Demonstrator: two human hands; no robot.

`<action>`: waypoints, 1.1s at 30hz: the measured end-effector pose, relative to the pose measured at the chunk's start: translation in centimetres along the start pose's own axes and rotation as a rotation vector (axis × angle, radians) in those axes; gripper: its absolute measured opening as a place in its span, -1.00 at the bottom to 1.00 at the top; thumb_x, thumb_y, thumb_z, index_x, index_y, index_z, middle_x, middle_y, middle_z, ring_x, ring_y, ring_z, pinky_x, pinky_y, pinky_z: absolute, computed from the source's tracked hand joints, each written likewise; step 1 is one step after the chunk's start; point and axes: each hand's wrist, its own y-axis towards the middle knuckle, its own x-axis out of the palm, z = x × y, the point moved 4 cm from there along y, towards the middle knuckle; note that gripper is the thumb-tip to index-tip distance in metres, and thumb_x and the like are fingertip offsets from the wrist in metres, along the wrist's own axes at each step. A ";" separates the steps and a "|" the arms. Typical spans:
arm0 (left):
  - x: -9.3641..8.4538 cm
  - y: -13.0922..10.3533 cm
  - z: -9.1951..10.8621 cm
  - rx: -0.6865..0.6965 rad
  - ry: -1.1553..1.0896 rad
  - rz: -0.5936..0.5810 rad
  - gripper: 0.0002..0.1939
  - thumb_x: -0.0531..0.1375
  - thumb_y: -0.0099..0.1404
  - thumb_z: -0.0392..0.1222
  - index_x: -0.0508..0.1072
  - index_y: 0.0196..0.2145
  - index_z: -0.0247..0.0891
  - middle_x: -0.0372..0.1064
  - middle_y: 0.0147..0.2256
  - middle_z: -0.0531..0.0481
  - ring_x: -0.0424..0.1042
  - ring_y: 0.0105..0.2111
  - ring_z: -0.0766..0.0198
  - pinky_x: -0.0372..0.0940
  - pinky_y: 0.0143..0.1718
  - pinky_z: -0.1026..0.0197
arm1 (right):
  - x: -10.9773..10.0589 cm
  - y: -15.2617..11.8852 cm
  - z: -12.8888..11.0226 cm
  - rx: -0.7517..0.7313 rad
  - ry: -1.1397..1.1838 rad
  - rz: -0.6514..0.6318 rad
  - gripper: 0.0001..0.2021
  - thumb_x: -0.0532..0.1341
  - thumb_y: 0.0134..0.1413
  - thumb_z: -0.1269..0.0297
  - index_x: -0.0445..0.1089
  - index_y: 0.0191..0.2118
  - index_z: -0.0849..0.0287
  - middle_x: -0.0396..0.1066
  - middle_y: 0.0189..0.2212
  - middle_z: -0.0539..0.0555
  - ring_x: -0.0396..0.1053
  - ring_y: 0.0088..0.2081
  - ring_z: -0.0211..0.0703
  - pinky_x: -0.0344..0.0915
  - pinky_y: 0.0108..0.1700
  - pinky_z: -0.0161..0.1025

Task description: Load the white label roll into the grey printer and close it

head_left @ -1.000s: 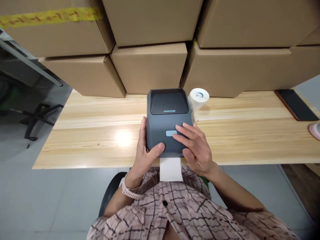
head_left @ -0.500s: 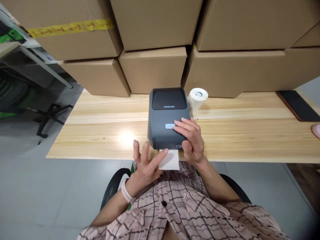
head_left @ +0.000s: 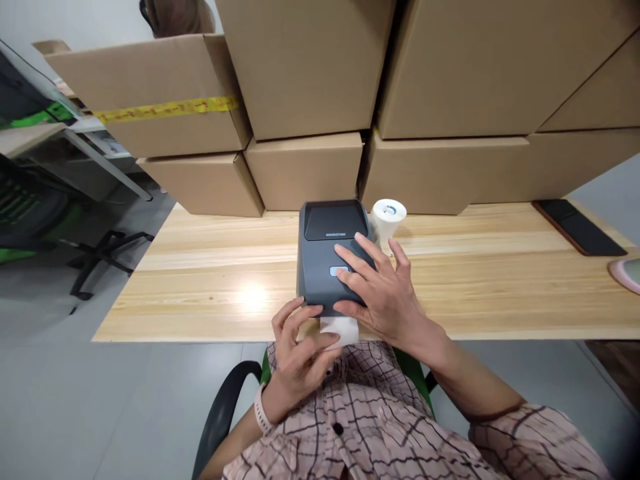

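A dark grey label printer (head_left: 317,267) stands close to the table's front edge, with a light button on its lid. White label paper (head_left: 345,328) sticks out of its front. My left hand (head_left: 303,350) pinches the paper's left side between thumb and index finger, its other fingers by the printer's front left corner. Spread over the lid's right side lies my right hand (head_left: 383,287), one fingertip at the button and the thumb by the front edge. Just behind that hand a white label roll (head_left: 389,215) stands upright against the printer's right side.
Stacked cardboard boxes (head_left: 305,173) line the back of the wooden table (head_left: 200,287). A phone (head_left: 577,227) lies at the right, near a pink-rimmed round object (head_left: 625,275). Part of a person's head (head_left: 183,17) shows beyond the boxes. An office chair (head_left: 100,250) stands at left.
My right hand has slid further over the lid, fingers spread. My left hand has closed from pointing on the label paper to pinching it. The view has tilted up, showing a person's head.
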 end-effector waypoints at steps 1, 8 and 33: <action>-0.4 0.3 -0.3 -0.014 -0.042 0.032 -0.83 0.19 0.44 -0.06 0.56 -0.13 -0.08 0.45 0.07 -0.12 0.34 0.18 -0.06 0.33 0.14 -0.18 | 0.1 0.0 0.2 -0.012 0.036 -0.014 -0.56 0.02 0.44 -0.16 0.43 -0.01 0.09 0.45 0.26 0.13 0.14 0.43 0.17 -0.22 0.47 0.26; -3.4 8.8 -6.9 -0.248 -0.257 0.539 -0.80 0.13 0.46 -0.13 0.58 -0.18 -0.15 0.57 -0.24 -0.02 0.54 -0.19 0.16 0.43 -0.11 0.02 | -1.6 0.0 1.0 -0.027 0.288 0.058 -0.40 -0.05 0.39 -0.28 0.27 0.25 0.05 0.07 0.48 0.26 -0.02 0.50 0.17 0.00 0.43 0.31; 5.6 9.3 -13.0 -0.812 -0.695 -0.306 0.00 0.43 0.17 0.00 0.09 0.45 -0.14 0.16 0.41 -0.26 0.26 0.35 -0.11 0.32 0.24 -0.06 | 0.8 11.8 7.4 -0.159 -0.023 -0.137 -0.73 0.06 0.35 0.40 0.49 -0.02 0.15 0.59 -0.13 0.20 0.52 -0.06 0.08 0.40 0.01 0.04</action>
